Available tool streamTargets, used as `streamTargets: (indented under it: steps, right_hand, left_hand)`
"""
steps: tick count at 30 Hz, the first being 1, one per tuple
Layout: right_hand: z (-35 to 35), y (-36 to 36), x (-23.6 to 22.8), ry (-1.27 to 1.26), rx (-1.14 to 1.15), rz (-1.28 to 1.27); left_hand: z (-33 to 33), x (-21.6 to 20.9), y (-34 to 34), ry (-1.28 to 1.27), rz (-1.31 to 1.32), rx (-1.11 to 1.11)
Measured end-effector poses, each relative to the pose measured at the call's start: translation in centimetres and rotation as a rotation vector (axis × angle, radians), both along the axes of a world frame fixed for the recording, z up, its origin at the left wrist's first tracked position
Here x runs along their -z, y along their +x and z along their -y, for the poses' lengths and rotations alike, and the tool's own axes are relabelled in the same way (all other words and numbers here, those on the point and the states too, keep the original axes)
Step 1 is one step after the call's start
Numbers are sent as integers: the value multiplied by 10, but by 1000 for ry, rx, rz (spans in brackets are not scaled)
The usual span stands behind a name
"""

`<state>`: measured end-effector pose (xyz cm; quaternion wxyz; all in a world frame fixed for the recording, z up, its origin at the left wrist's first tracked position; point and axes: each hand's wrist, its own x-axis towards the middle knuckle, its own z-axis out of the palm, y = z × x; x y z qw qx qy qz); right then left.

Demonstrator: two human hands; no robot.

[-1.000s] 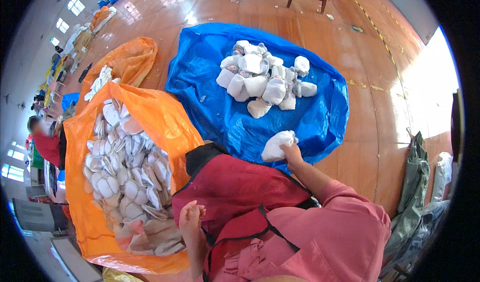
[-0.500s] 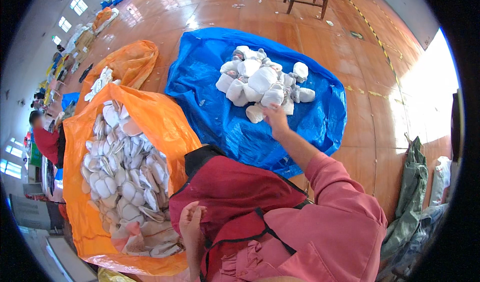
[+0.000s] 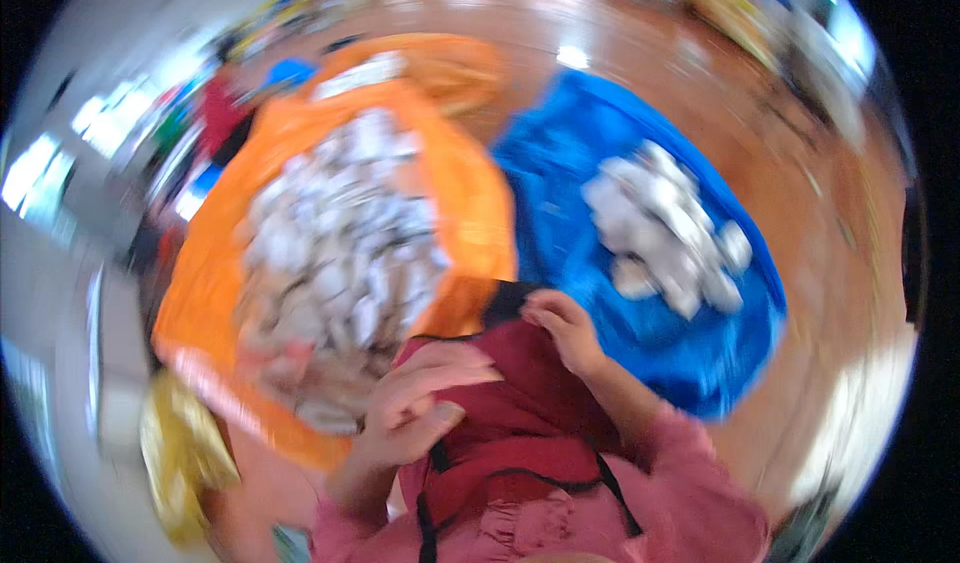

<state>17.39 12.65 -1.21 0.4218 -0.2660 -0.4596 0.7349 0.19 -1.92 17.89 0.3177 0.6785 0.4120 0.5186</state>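
My left hand [image 3: 425, 398] hovers over my dark red apron [image 3: 510, 408], fingers stretched out and thumb apart, with nothing visible in it. Above the apron's far part is my right hand [image 3: 568, 331], loosely bent and showing nothing between its fingers; motion blur softens both hands. To the left, an opened orange sack [image 3: 470, 203] holds a heap of flat, rounded white fabric pieces [image 3: 340, 233]. On the right lies a spread blue plastic sheet [image 3: 545, 163] bearing a pile of white rounded bundles [image 3: 665, 218], apart from my right hand.
A second orange sack [image 3: 455, 58] with white pieces [image 3: 370, 71] lies behind the first. A yellow plastic bag [image 3: 180, 453] is at the lower left. Farther left, a person in red [image 3: 222, 113] is near blurred goods. Reddish-brown floor [image 3: 760, 138] surrounds the sheet.
My right hand has come back from the bundle pile to above my apron. My left hand has opened out and risen slightly. The view has swung left, shifting the sacks and sheet rightward.
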Motion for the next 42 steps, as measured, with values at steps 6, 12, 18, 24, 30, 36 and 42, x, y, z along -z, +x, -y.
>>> streamTargets:
  steps: [6,12,18,24,30,36,42]
  right_hand:
    - [38,-35,22,487,166,148]
    - [36,-37,24,202,173,-66]
    - [43,-35,22,189,201,-31]
    - [40,-35,27,260,201,-17]
    - [41,-37,26,220,189,-3]
    - [40,-35,27,230,205,-26]
    - [39,-32,25,243,192,18]
  left_hand:
    - [-12,-106,22,766,374,347]
    - [9,-101,26,870,526,350]
    - [7,-102,30,891,606,414]
    - [2,-99,29,905,640,445]
    - [1,-98,31,918,637,439]
    - [-1,-97,34,933,657,466]
    - [-6,-96,35,928,673,482]
